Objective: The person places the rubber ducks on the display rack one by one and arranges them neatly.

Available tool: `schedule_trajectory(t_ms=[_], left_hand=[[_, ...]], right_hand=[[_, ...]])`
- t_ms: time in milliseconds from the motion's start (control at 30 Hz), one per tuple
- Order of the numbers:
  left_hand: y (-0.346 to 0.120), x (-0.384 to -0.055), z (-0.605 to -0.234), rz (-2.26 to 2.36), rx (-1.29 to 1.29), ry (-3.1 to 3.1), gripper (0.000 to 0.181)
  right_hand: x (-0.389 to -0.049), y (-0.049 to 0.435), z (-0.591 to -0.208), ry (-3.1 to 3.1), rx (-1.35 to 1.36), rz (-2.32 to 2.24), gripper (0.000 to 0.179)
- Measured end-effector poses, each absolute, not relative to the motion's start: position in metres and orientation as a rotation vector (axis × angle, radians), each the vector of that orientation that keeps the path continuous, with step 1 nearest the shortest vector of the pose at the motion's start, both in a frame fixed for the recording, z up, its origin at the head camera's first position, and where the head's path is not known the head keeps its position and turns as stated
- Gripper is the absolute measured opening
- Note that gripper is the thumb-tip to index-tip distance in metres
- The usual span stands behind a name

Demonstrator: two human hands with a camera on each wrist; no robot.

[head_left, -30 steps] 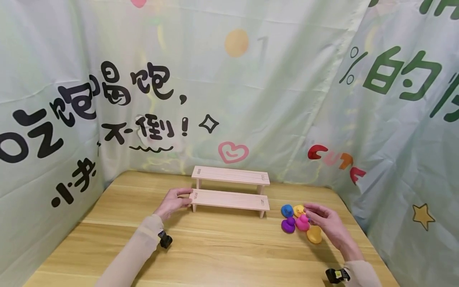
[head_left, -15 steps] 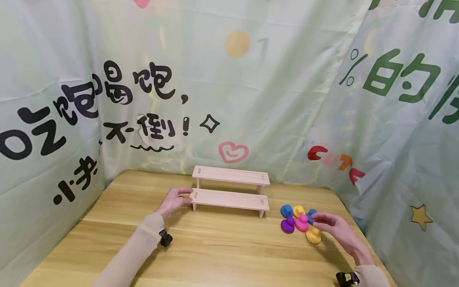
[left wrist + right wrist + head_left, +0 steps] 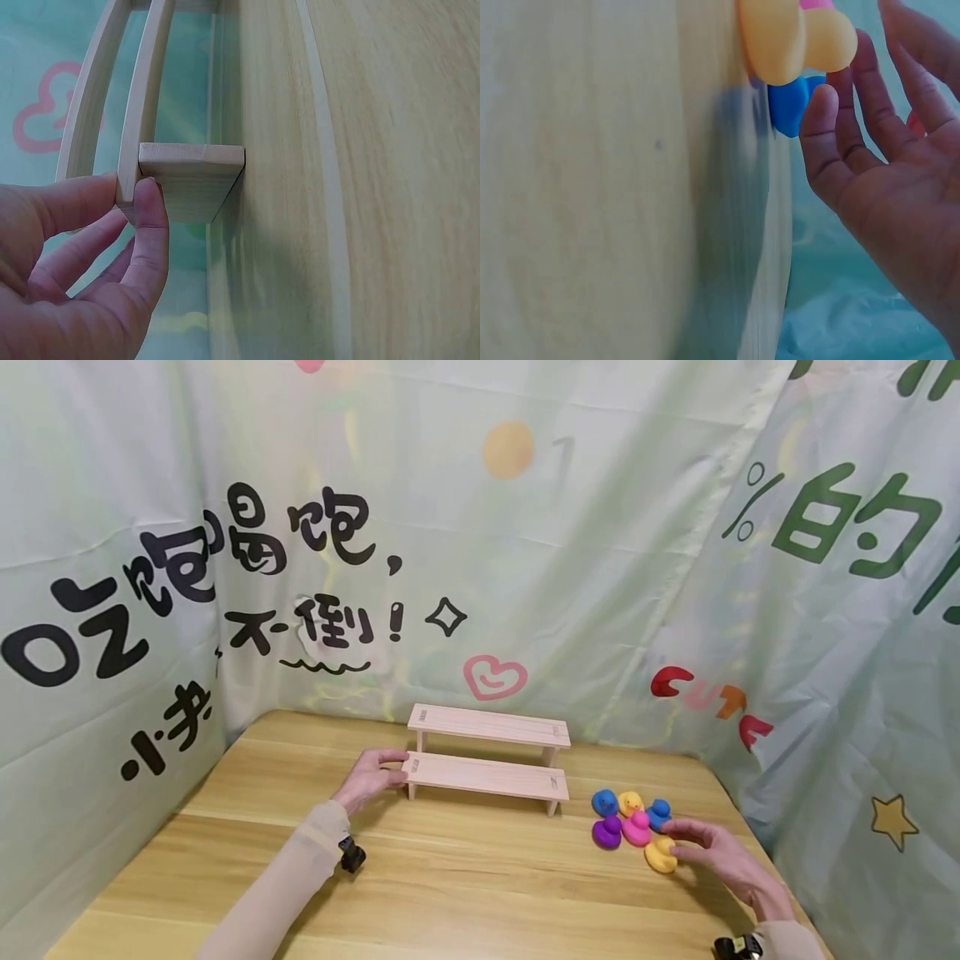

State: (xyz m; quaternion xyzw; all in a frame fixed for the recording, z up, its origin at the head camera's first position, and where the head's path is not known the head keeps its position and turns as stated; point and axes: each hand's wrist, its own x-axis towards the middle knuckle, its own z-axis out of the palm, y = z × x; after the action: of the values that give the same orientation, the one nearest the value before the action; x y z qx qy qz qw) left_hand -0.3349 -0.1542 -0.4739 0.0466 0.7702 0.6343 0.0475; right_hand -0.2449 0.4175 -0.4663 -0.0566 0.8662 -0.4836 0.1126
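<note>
A pale wooden two-step stand sits near the back of the table. At its left end my left hand pinches the lower plank, thumb on one face and a finger on the other, as the left wrist view shows. Several small toy ducks lie grouped to the right of the stand. My right hand is beside the nearest one, a yellow-orange duck, with fingers loosely spread. Behind it are a blue duck and a pink duck. Whether the fingertips touch the yellow-orange duck, I cannot tell.
A purple duck, another blue duck and a yellow duck complete the cluster. The wood-grain table is enclosed by printed fabric at the back and both sides.
My right hand has drawn back from the rear of the cluster towards the yellow-orange duck, uncovering the right-hand blue duck. My left hand stays on the stand. The head view has shifted slightly.
</note>
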Motion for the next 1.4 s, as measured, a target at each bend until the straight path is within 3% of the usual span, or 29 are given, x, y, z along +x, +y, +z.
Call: schedule_trajectory(t_ms=[867, 1400], left_hand=[[-0.155, -0.340, -0.480, 1.919, 0.098, 2.360, 0.045], [-0.152, -0.338, -0.477, 1.910, 0.074, 2.370, 0.044]], right_hand=[[-0.252, 0.423, -0.477, 2.388, -0.436, -1.293, 0.044], [-0.249, 0.415, -0.468, 2.433, -0.249, -1.267, 0.049]])
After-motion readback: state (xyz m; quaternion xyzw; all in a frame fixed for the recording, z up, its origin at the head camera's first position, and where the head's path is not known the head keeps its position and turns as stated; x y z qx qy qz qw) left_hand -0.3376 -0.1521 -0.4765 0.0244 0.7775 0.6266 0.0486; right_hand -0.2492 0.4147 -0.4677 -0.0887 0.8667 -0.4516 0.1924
